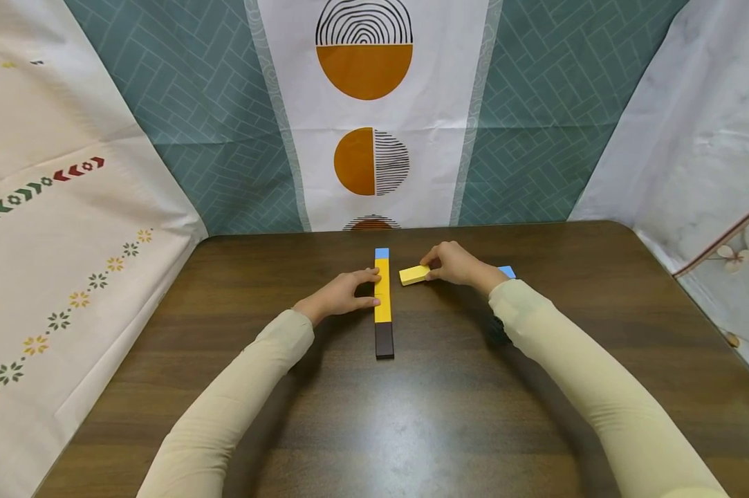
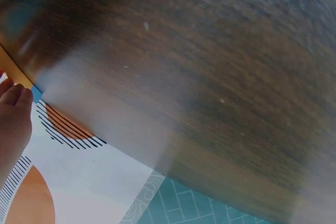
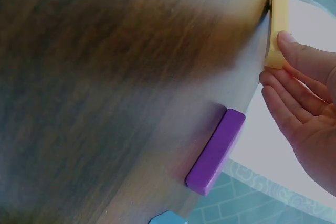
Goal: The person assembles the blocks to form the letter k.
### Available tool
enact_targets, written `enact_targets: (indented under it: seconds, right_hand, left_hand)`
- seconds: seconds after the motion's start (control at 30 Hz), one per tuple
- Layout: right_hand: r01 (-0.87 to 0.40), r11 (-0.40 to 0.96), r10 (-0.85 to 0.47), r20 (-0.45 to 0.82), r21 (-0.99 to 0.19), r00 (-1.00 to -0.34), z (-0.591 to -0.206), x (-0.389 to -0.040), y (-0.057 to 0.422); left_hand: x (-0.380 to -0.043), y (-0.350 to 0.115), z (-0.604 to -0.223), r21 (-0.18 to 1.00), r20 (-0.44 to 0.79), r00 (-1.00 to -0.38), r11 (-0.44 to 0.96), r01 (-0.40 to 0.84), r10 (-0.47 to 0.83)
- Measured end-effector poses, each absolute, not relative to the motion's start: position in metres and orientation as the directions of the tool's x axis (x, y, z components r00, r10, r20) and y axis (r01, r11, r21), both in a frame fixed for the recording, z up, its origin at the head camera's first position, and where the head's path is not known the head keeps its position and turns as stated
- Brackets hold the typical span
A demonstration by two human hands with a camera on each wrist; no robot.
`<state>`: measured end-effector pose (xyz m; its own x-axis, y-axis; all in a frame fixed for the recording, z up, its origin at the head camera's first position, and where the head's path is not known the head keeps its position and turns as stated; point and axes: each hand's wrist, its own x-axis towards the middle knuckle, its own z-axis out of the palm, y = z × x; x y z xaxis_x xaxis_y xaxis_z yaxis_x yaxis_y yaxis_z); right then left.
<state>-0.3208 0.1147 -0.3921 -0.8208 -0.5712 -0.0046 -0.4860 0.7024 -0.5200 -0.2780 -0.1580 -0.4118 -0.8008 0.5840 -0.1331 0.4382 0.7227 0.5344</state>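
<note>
A straight row of blocks lies on the table: a blue block (image 1: 382, 253) at the far end, yellow blocks (image 1: 382, 315) in the middle, a black block (image 1: 384, 340) nearest me. With thumb and fingers spread, my left hand (image 1: 341, 293) touches the yellow part from the left. My right hand (image 1: 454, 263) pinches a pale yellow block (image 1: 414, 275) by its right end, just right of the row. In the right wrist view the thumb lies on one face of that pale yellow block (image 3: 280, 19). Only the left hand's fingers (image 2: 18, 96) show at the left wrist view's edge.
Another blue block (image 1: 507, 271) lies partly behind my right wrist. A purple block (image 3: 216, 152) shows in the right wrist view, hidden from the head view. The brown wooden table (image 1: 374, 429) meets a patterned cloth (image 1: 225, 124) at its back edge.
</note>
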Motion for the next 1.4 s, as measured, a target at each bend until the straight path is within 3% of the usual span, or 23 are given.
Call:
enact_targets:
  seconds: [0.27, 1.0, 1.4]
  right_hand:
    - [-0.511, 0.656, -0.571, 0.078, -0.556, -0.818, -0.387, -0.309, 0.121]
    - [-0.296, 0.645, -0.306, 0.117, -0.704, -0.945, -0.397, -0.249, 0.107]
    - [-0.283, 0.625, -0.232, 0.174, -0.728, -0.957, -0.403, -0.228, 0.106]
  left_hand:
    - [-0.278, -0.159, -0.412, 0.536, -0.120, -0.798, 0.715, 0.449, 0.591]
    - [-0.278, -0.157, -0.411, 0.543, -0.120, -0.802, 0.715, 0.440, 0.585]
    - [-0.278, -0.157, -0.413, 0.544, -0.120, -0.803, 0.716, 0.438, 0.583]
